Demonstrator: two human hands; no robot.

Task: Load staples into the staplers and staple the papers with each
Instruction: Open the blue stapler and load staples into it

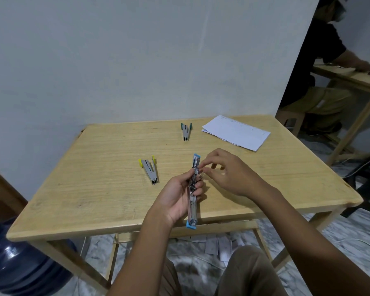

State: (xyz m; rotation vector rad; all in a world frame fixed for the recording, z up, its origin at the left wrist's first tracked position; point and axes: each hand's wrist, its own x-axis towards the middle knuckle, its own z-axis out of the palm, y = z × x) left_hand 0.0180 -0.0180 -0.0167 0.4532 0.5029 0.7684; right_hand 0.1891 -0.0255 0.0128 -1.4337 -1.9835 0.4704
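While left hand (pixel 176 197) grips the blue stapler (pixel 193 191), right fingers (pixel 203 165) touch it.

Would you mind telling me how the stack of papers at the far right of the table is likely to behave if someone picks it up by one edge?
The papers look thin and loose, so they would probably droop. Their edges sit slightly fanned, so sheets may slide apart. They are likely light.

Plain room, wooden work tables (pixel 115 210)

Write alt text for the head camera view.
A left hand holds a blue stapler opened out flat while the right hand pinches at its middle. On the wooden table lie a yellow stapler, a green stapler and papers.
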